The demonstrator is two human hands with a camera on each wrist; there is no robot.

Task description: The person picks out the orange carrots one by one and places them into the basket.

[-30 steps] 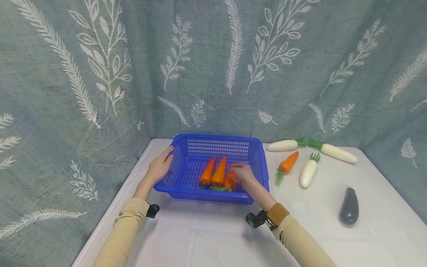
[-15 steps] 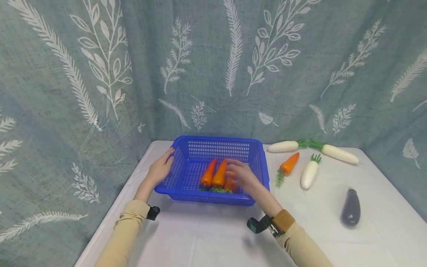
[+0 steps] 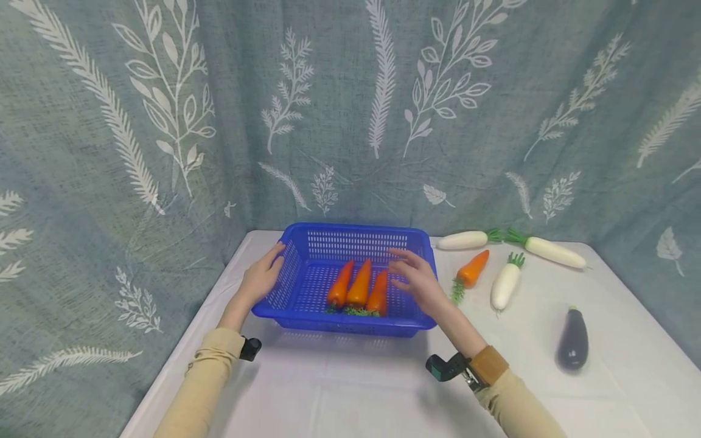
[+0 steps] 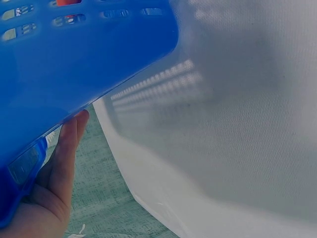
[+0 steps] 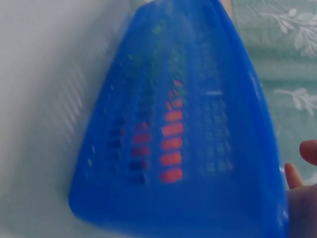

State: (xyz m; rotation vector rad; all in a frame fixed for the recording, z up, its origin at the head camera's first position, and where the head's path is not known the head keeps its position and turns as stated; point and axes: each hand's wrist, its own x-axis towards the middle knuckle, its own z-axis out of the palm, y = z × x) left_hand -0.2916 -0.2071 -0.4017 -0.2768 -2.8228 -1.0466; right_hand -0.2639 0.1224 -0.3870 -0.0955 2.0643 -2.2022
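Observation:
A blue plastic basket (image 3: 350, 328) with slotted walls stands on the white table. Inside it, three orange carrots (image 3: 359, 285) lie side by side, their green tops toward the front wall. My left hand (image 3: 260, 278) rests at the basket's left rim with its fingers extended. In the left wrist view, the straight fingers (image 4: 69, 136) lie along the outside of the wall. My right hand (image 3: 418, 278) is over the right part of the basket, fingers loosely spread and holding nothing, beside the rightmost carrot. The right wrist view is blurred, with carrot orange showing through the slots.
Right of the basket lie another carrot (image 3: 473, 268), a white radish (image 3: 506, 286) and a dark eggplant (image 3: 572, 340). Two more white radishes, one left (image 3: 462, 239) and one right (image 3: 556, 252), lie near the back edge. A patterned green curtain (image 3: 339, 121) hangs behind the table.
My right hand has come away from the rightmost carrot, moving right and uncovering it. That carrot now lies beside the other two. My left hand stays at the rim.

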